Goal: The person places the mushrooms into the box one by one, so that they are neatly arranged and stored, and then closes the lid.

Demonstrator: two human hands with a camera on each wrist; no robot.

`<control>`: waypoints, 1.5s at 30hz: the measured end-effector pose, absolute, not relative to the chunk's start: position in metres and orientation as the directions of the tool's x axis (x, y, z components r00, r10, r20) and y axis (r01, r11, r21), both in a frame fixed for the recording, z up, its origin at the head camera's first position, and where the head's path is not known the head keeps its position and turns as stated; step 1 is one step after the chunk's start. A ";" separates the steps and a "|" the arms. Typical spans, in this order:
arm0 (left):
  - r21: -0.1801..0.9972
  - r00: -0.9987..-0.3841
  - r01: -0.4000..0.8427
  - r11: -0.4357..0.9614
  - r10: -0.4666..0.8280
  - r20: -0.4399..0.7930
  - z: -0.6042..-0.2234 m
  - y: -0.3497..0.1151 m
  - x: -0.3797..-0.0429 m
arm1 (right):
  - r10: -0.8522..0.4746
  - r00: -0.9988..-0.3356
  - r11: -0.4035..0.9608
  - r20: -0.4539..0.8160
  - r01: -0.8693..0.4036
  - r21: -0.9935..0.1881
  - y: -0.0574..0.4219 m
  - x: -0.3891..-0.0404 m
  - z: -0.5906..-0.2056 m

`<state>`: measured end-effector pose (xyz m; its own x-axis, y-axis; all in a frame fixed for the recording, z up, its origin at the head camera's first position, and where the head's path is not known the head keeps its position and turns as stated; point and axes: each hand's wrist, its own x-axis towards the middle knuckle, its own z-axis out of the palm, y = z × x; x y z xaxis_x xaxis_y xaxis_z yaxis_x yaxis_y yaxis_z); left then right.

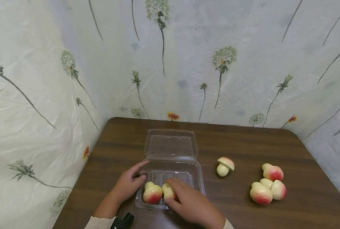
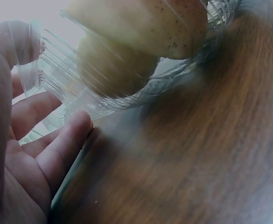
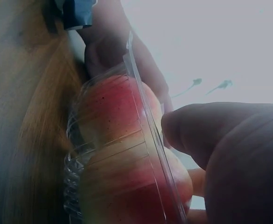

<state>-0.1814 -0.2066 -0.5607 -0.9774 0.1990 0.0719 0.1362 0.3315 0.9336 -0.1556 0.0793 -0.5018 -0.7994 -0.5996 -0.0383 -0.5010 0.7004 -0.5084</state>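
A clear plastic clamshell container point(image 1: 201, 183) lies with its lid folded back. My left hand point(image 1: 131, 183) grips its left rim, thumb at the edge and other fingers beside the wall point(image 2: 64, 149). Inside, at the front left, lies a mushroom-shaped piece point(image 1: 152, 194), cream with a red blush. My right hand point(image 1: 188, 198) reaches over the front and holds a second such mushroom point(image 1: 168, 191) in the container, next to the first. In the right wrist view two blushed caps show through the clear wall, the right thumb point(image 3: 187, 130) above the rim.
One mushroom point(image 1: 224, 167) lies on its side right of the container. Several more point(image 1: 268, 187) cluster farther right on the dark wooden table point(image 1: 230, 210). The clear lid point(image 1: 171, 143) stretches toward the back edge. Flower-patterned sheeting point(image 1: 187, 63) stands behind and to the left.
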 end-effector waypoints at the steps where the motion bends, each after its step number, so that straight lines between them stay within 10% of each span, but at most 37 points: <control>1: 0.933 -0.978 0.135 0.333 0.197 0.071 -0.561 -0.206 -0.181 | -0.600 -0.799 0.698 -0.030 -0.505 -0.508 0.079 -0.156 -0.502; 27: 0.928 -0.978 0.145 0.342 0.191 0.083 -0.563 -0.205 -0.182 | -0.555 -0.825 0.684 0.104 -0.524 -0.507 0.083 -0.153 -0.498; 45: 0.921 -0.976 0.155 0.356 0.199 0.087 -0.559 -0.206 -0.181 | -0.179 -0.888 0.540 0.424 -0.449 -0.712 0.116 -0.178 -0.510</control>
